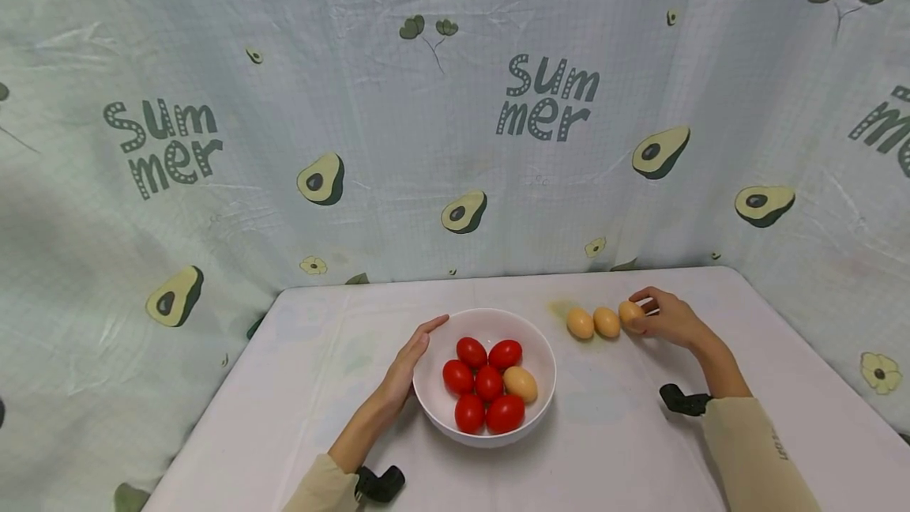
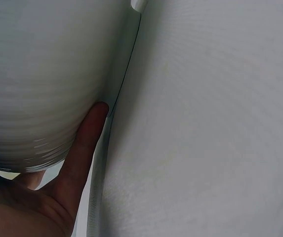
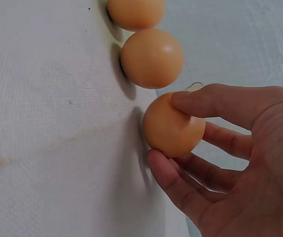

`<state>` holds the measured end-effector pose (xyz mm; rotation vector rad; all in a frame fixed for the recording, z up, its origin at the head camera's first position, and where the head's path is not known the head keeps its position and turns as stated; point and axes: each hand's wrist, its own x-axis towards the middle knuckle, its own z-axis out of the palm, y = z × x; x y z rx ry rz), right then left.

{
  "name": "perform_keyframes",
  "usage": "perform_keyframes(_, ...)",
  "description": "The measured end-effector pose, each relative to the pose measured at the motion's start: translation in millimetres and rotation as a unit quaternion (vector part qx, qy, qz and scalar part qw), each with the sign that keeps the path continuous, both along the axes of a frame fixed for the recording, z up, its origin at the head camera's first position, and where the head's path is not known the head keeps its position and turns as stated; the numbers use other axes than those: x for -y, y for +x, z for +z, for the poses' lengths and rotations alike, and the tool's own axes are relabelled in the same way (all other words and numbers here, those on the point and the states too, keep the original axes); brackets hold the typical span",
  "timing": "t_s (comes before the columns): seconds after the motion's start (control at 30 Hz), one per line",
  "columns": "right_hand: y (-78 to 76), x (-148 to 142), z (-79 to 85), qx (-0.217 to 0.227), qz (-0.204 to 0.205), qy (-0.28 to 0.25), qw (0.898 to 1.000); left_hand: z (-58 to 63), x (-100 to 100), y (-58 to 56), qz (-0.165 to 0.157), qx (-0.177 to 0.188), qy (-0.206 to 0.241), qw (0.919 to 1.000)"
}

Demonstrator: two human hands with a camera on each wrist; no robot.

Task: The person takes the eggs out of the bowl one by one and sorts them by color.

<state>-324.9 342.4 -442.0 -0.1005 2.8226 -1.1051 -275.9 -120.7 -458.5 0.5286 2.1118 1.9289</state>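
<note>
My right hand [image 1: 667,321] pinches a brown egg [image 3: 173,124] between thumb and fingers at the right end of a short row. Beside it, two more brown eggs [image 1: 607,322] [image 1: 580,323] lie on the table. My left hand [image 1: 408,363] rests against the left side of a white bowl [image 1: 536,338], its fingers stretched along the outer wall. In the left wrist view the thumb [image 2: 84,143] lies against the bowl's ribbed outside. Inside the bowl are several glossy red egg-shaped things [image 1: 488,382] and one brown egg [image 1: 520,384].
A white cloth covers the table [image 1: 604,449], with a faint yellowish patch [image 1: 562,307] near the row of eggs. Behind it hangs a pale curtain [image 1: 398,109] printed with avocados and lettering. Black wrist-worn devices [image 1: 380,484] [image 1: 684,400] stick out near both sleeves.
</note>
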Motion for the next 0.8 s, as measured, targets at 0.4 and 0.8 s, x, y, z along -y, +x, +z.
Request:
perform_keyframes(0.4, 1.8, -1.1, -0.6, -0.001, 0.015, 0.015, 1.000, 0.8, -2.0, 1.1, 0.015, -0.003, -0.010, 0.9998)
perform_keyframes(0.8, 5.6, -3.0, 4.6, 0.010, 0.031, 0.021, 0.999, 1.0, -2.1, 1.3, 0.014, -0.007, -0.017, 0.9997)
